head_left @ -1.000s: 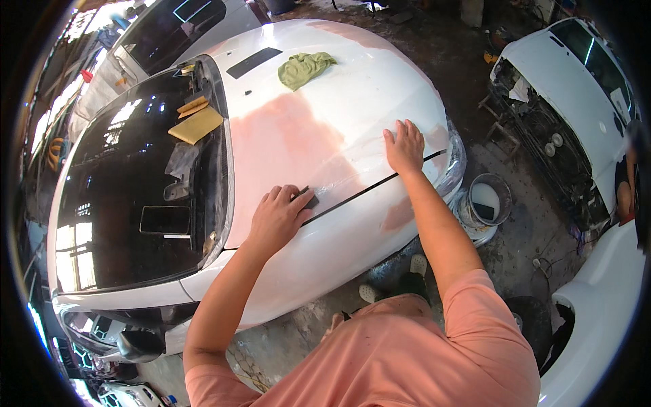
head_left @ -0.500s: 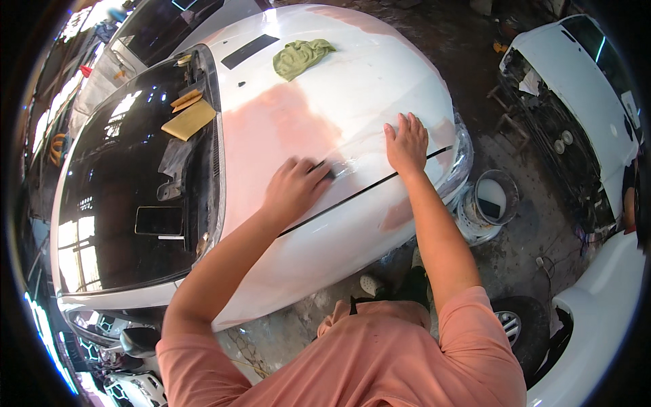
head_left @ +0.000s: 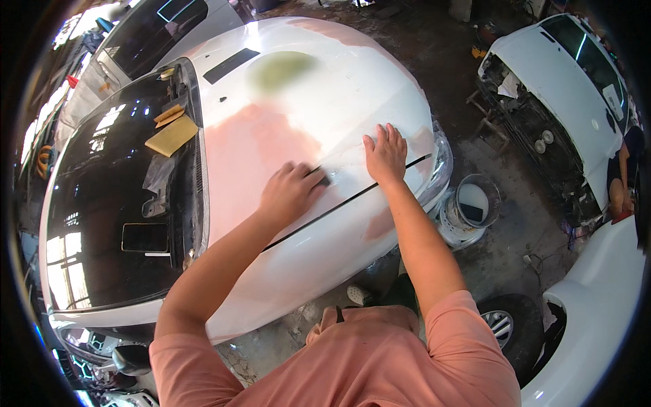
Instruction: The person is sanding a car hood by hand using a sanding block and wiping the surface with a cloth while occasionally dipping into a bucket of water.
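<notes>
My left hand (head_left: 293, 193) is closed over a dark sanding pad (head_left: 325, 180), pressed on the white car hood (head_left: 352, 81) beside a pinkish filler patch (head_left: 261, 142). Most of the pad is hidden under my fingers. Further right, my right hand (head_left: 387, 152) lies on the hood with its fingers stretched out, holding nothing, just above the dark panel gap. The hood's surface looks wet near the pad. A green cloth (head_left: 283, 70), blurred here, and a dark flat strip (head_left: 231, 66) lie on the far part of the hood.
Yellow-brown folded sheets (head_left: 171, 136) and a phone (head_left: 145, 237) rest on the windshield. A clear bucket (head_left: 478, 200) stands by the front bumper. At right are another white car (head_left: 556, 74), a tire (head_left: 512, 325) and a partly visible person (head_left: 620, 183).
The view has shifted slightly, so the car and both hands appear further left. My left hand stays on the pad by the filler patch; my right hand remains flat on the hood.
</notes>
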`<move>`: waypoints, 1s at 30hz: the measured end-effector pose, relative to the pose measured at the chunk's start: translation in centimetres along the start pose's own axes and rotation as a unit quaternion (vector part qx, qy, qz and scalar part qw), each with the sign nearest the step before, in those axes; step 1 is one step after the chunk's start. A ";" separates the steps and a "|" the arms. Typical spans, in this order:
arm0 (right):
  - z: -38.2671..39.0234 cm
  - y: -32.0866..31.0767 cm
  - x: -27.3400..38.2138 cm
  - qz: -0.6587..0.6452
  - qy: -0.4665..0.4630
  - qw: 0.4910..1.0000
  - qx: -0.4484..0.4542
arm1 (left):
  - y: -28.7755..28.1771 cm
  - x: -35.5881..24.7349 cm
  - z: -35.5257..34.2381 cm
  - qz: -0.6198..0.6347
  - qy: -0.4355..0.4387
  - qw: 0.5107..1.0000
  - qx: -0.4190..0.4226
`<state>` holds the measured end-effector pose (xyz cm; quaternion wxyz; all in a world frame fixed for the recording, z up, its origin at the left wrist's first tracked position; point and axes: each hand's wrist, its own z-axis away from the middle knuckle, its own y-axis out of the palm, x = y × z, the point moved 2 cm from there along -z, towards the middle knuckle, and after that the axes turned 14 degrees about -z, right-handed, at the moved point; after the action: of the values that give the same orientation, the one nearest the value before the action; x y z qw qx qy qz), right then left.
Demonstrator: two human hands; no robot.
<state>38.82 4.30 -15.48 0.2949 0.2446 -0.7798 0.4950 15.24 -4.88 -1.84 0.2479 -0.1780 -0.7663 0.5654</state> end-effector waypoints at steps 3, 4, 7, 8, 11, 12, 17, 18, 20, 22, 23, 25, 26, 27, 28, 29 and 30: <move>-0.1 0.0 -0.4 -0.010 -0.005 1.000 0.015 | 0.9 -0.9 -1.5 0.011 0.003 1.000 -0.003; -0.1 -0.2 -0.5 -0.002 -0.004 1.000 0.017 | 0.1 -0.5 0.6 0.010 0.009 1.000 0.004; -0.4 -0.9 -0.7 0.012 0.004 1.000 0.018 | -3.7 1.1 8.0 0.003 0.011 0.999 0.035; -0.5 -1.1 -0.7 0.016 0.011 1.000 0.014 | -4.3 1.5 9.1 0.000 0.008 0.999 0.045; -0.2 -0.3 -0.3 0.003 0.006 1.000 0.009 | -3.9 0.9 7.0 0.000 0.008 1.000 0.030; -0.2 0.0 -0.2 -0.001 -0.001 1.000 0.007 | -2.4 0.4 4.9 0.010 -0.002 1.000 0.004; -0.1 0.2 -0.7 -0.006 -0.030 0.999 0.024 | 1.0 -1.0 -0.6 -0.016 -0.008 1.000 0.019; -0.5 -0.1 -1.1 -0.004 -0.027 0.999 0.020 | 0.3 -0.7 0.9 -0.006 -0.010 1.000 0.017; -0.8 -0.6 -1.0 0.000 -0.012 0.999 0.034 | -2.7 0.5 6.6 -0.008 -0.029 0.999 0.032; -1.8 -1.0 -1.1 -0.005 -0.017 1.000 0.014 | -3.6 0.7 8.2 -0.016 -0.032 0.999 0.031; -1.9 -0.8 -1.4 -0.007 -0.017 1.000 0.003 | -3.6 0.7 7.9 -0.015 -0.026 0.999 0.024; -1.4 -0.1 -0.7 -0.020 -0.023 1.000 -0.007 | -2.9 0.7 6.1 -0.017 -0.025 0.999 0.014; -1.6 0.1 -0.3 -0.025 -0.013 1.000 0.010 | -1.6 0.1 3.5 -0.015 -0.025 1.000 0.005; -2.0 0.4 -0.2 -0.021 -0.029 0.999 0.004 | 0.3 -0.5 1.0 -0.021 -0.029 0.999 0.000; -2.2 0.6 -0.6 -0.014 -0.041 0.999 0.000 | 1.6 -1.0 -1.5 -0.025 -0.031 0.999 0.023; -1.6 0.8 -1.1 -0.007 -0.049 0.999 0.003 | 2.3 -1.7 -3.2 -0.038 -0.033 0.998 0.046; -1.7 0.6 -1.4 0.001 -0.041 0.999 0.010 | 2.4 -1.6 -3.0 -0.029 -0.028 0.998 0.039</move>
<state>39.80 6.20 -16.30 0.2600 0.2670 -0.7866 0.4923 18.29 -2.67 -3.70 0.2492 -0.1299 -0.7549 0.5926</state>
